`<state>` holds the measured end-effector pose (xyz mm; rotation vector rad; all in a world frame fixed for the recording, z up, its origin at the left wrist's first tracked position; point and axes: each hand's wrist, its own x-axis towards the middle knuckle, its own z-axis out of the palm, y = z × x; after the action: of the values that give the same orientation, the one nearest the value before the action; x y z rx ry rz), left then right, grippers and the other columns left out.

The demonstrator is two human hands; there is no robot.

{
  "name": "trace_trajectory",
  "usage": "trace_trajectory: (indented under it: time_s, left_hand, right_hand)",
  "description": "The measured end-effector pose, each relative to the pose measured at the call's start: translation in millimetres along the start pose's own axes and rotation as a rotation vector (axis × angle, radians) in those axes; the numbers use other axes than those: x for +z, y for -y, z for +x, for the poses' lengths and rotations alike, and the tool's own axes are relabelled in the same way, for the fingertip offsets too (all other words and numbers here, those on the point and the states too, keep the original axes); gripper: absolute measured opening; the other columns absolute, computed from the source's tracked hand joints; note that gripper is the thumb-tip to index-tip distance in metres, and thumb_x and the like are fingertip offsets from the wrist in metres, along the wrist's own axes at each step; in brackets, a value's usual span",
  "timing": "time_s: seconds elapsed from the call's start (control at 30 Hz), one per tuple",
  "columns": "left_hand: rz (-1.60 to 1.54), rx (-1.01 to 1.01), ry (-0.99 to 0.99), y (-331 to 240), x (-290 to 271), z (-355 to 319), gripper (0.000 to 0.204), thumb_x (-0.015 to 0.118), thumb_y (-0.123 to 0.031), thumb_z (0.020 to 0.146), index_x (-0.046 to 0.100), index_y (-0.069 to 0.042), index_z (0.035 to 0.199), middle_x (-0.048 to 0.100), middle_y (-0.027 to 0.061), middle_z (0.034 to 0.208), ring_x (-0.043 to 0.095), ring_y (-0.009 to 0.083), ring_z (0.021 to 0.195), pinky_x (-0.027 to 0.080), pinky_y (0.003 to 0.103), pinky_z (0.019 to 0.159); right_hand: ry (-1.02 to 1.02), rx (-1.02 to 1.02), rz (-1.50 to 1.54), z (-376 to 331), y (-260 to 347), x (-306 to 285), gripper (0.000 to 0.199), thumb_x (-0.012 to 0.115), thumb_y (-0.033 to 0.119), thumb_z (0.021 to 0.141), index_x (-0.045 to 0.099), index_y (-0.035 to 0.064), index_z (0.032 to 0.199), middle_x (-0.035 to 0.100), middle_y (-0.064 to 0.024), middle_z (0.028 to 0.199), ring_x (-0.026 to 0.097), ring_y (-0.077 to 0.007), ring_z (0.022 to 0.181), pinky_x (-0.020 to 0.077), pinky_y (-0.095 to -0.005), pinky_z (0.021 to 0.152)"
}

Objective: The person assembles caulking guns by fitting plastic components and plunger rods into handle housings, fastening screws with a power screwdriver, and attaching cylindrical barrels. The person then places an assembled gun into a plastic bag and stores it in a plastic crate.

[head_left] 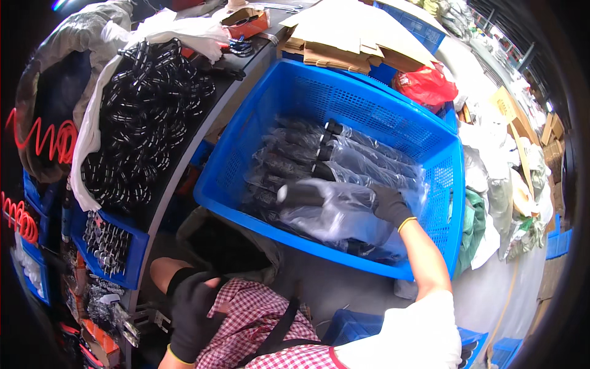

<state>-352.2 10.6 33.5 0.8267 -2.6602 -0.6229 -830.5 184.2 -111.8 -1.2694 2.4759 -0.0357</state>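
Note:
My right hand (pixel 390 206), in a dark glove with a yellow cuff edge, reaches into a big blue plastic crate (pixel 246 216). Its fingers are closed on one end of a bagged black part (pixel 332 206), long and rounded, in clear plastic that is blurred by motion. Under and beyond it lie several similar bagged black parts (pixel 369 147), side by side in rows. My left hand (pixel 193 317), gloved the same way, hangs over my lap beside the checked apron (pixel 246 307). Its thumb and fingers are apart, and nothing shows between them.
Left of the crate stands a workbench with a heap of black-and-white looped parts (pixel 147 117) on white sheeting. A blue bin (pixel 132 258) of small metal pieces sits below. Cardboard sheets (pixel 356 31) and a red bag (pixel 424 86) border the crate's far side. Red coiled hoses (pixel 61 141) hang at left.

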Motion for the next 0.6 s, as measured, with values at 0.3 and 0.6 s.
trace_trajectory:
  time_s: [0.3, 0.6]
  left_hand:
    - [0.141, -0.587, 0.020, 123, 12, -185, 0.038, 0.074, -0.018, 0.071, 0.062, -0.007, 0.105, 0.061, 0.0148, 0.098, 0.061, 0.0346, 0.092, 0.049, 0.043, 0.079]
    - [0.207, -0.859, -0.135, 100, -6, -259, 0.030, 0.072, -0.016, 0.078, 0.064, -0.003, 0.103, 0.064, 0.0163, 0.098, 0.062, 0.0349, 0.093, 0.049, 0.042, 0.081]
  right_hand:
    - [0.027, 0.428, -0.067, 54, -58, 136, 0.052, 0.058, 0.024, 0.090, 0.046, 0.0164, 0.140, 0.057, -0.0175, 0.131, 0.056, -0.0374, 0.120, 0.0457, -0.0513, 0.098]
    - [0.108, 0.581, -0.240, 77, -96, 235, 0.050, 0.039, 0.038, 0.101, 0.034, 0.0219, 0.149, 0.045, -0.0178, 0.145, 0.049, -0.0408, 0.128, 0.0416, -0.0515, 0.104]
